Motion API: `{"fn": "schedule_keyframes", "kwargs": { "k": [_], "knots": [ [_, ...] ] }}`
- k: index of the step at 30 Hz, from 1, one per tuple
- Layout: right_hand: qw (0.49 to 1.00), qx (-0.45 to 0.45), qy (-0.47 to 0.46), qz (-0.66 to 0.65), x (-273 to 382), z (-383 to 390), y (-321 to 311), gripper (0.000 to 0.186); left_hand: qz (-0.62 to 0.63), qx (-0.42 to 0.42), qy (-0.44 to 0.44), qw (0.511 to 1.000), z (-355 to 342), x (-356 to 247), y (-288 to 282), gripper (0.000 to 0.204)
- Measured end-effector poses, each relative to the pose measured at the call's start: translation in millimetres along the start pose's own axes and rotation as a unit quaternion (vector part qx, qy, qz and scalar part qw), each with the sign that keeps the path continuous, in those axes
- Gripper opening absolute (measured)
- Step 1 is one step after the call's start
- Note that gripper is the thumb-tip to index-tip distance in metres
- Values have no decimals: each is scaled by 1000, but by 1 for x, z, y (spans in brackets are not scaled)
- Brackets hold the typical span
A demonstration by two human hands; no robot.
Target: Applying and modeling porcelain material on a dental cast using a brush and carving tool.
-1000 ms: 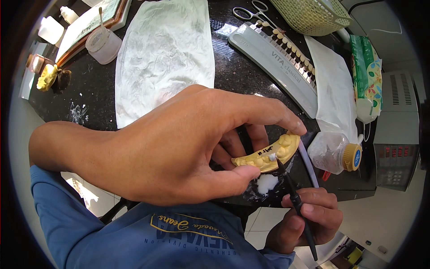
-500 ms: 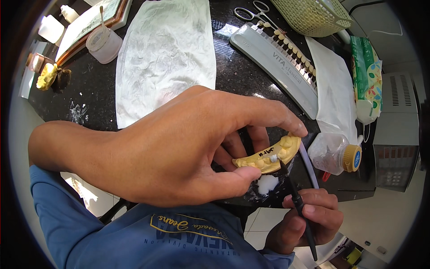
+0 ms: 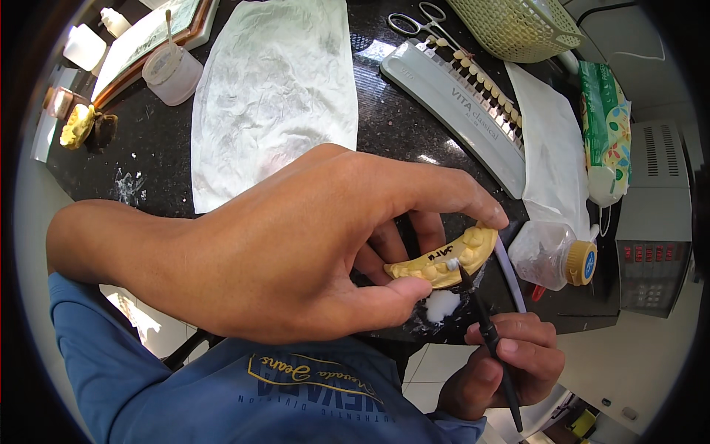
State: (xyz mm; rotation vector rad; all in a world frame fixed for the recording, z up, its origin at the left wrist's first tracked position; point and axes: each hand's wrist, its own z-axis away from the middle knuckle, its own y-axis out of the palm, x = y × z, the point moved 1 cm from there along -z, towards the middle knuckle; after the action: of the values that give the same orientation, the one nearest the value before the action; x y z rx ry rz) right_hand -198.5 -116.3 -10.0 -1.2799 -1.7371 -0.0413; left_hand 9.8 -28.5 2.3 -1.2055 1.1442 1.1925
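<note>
My left hand (image 3: pixel 318 237) reaches across from the left and grips a yellow dental cast (image 3: pixel 469 253) between thumb and fingertips. Dark handwriting marks the cast, and one small tooth-shaped piece (image 3: pixel 452 263) on it is white. In my right hand (image 3: pixel 518 355), at the lower right, is a slim black brush (image 3: pixel 487 331), pinched like a pen. Its dark tip meets or nearly meets the white piece. Just below the cast, a small white heap (image 3: pixel 442 305) lies on the dark worktop (image 3: pixel 159 177), with white smears around it.
A tooth shade guide (image 3: pixel 451 111), scissor-handled forceps (image 3: pixel 414 24) and a green basket (image 3: pixel 518 26) lie beyond. Right are a gold-capped clear jar (image 3: pixel 543 255), a green wipes pack (image 3: pixel 606 133) and a grey machine (image 3: pixel 654 200). White cloth (image 3: pixel 274 96) and a jar (image 3: pixel 171 74) are left.
The brush tip and my right hand have shifted very slightly left. My left hand still holds the cast in nearly the same place. Red lights now show on the grey machine.
</note>
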Motion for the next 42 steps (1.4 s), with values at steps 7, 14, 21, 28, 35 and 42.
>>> {"fn": "schedule_keyframes", "kwargs": {
  "k": [7,14,21,28,35,42],
  "knots": [
    [1000,-26,-4,-4,0,1,2,24,0,0,-4,1000,0,-1,0,56],
    [1000,-8,6,-7,0,1,-1,24,4,-4,0,1000,0,-1,0,56],
    [1000,-18,0,-3,-1,2,1,24,1,0,-9,1000,0,-1,0,55],
    [999,-37,4,-2,-1,2,3,26,-1,-3,-7,1000,0,-1,0,55],
    [999,-25,-16,-11,-3,0,2,26,-4,-11,16,1000,0,1,1,57],
    [1000,-21,-18,-9,-4,0,1,26,6,-9,2,1000,0,0,0,57]
  ]
}}
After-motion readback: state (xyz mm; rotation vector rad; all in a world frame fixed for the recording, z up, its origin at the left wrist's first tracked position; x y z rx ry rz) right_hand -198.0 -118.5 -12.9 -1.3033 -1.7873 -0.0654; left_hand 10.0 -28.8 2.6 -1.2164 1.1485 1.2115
